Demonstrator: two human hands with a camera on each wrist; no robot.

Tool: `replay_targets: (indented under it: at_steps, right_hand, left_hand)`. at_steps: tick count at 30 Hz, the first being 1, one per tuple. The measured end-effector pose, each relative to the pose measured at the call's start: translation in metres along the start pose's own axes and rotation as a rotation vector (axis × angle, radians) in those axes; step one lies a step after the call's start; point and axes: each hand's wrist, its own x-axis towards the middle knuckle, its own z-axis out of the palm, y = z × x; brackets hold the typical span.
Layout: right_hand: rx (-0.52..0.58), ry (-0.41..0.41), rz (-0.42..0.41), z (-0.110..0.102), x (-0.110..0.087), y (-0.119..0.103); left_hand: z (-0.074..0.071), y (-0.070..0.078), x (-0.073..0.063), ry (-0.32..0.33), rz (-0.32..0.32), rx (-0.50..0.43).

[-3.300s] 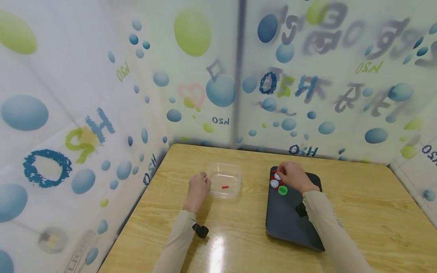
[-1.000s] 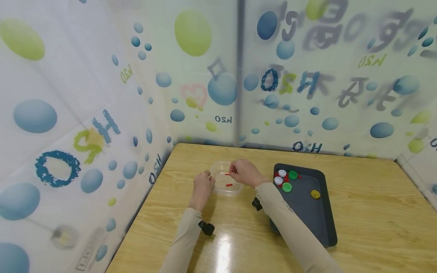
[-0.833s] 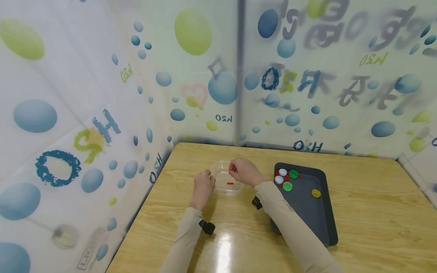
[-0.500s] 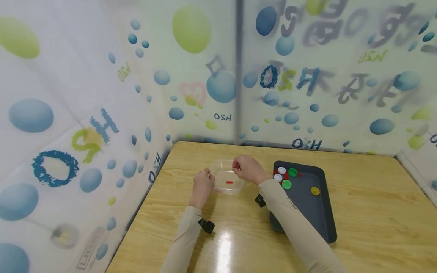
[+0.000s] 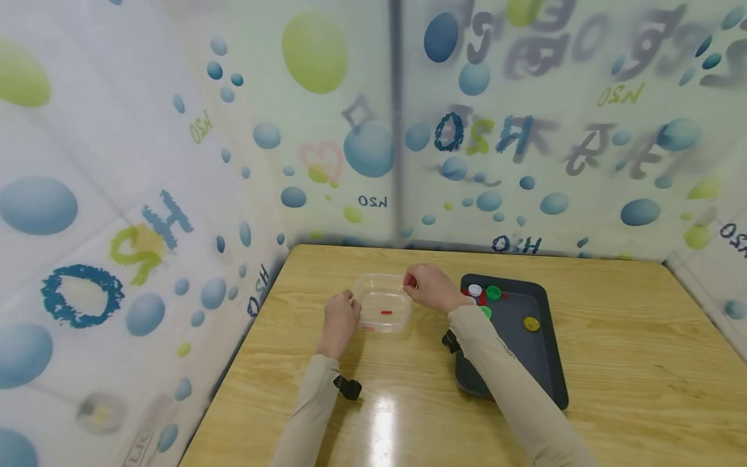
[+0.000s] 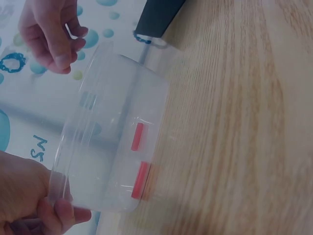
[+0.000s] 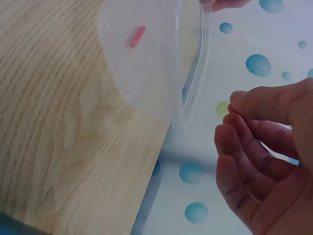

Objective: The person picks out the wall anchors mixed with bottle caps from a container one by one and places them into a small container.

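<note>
In the head view my left hand (image 5: pixel 340 321) grips the left rim of a clear plastic container (image 5: pixel 371 299) on the table. The left wrist view shows its thumb and fingers pinching that rim, with two short red sticks (image 6: pixel 138 136) low in the container. One red stick (image 7: pixel 138 36) shows through the wall in the right wrist view. My right hand (image 5: pixel 433 287) hovers by the container's right rim. Its fingers are loosely bent, thumb near the index fingertip, with nothing visible between them (image 7: pixel 264 147).
Right of the container lies a dark grey tray (image 5: pixel 513 353), partly covered by my right forearm. It bears white caps (image 5: pixel 475 290), green caps (image 5: pixel 493 293), a yellow cap (image 5: pixel 531 323) and several red sticks (image 5: pixel 482 300). Patterned walls (image 5: pixel 373 220) close off the table's back and left.
My right hand has come from the tray to the container and let go of a red stick there. It has since shifted slightly right. My left hand has stayed on the rim.
</note>
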Motion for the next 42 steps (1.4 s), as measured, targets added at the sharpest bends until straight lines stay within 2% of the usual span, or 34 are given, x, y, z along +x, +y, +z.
replay_targets:
  at_steps: [5, 11, 20, 29, 42]
  right_hand:
    - [0.01, -0.007, 0.034, -0.004, -0.005, 0.006]
    - [0.005, -0.005, 0.086, -0.01, -0.011, 0.012]
    - [0.013, -0.008, 0.139, -0.022, -0.023, 0.031]
    - [0.029, 0.01, 0.159, -0.036, -0.038, 0.048]
    - [0.028, 0.015, 0.242, -0.048, -0.057, 0.077]
  left_hand:
    - [-0.001, 0.0, 0.0, 0.023, 0.015, 0.008]
    - [0.002, -0.001, 0.0, 0.017, 0.022, 0.009]
    - [0.003, -0.001, -0.001, 0.055, 0.056, 0.028]
    - [0.004, -0.001, -0.001, 0.049, 0.049, 0.035]
    - [0.006, -0.002, 0.0, 0.044, 0.035, 0.018]
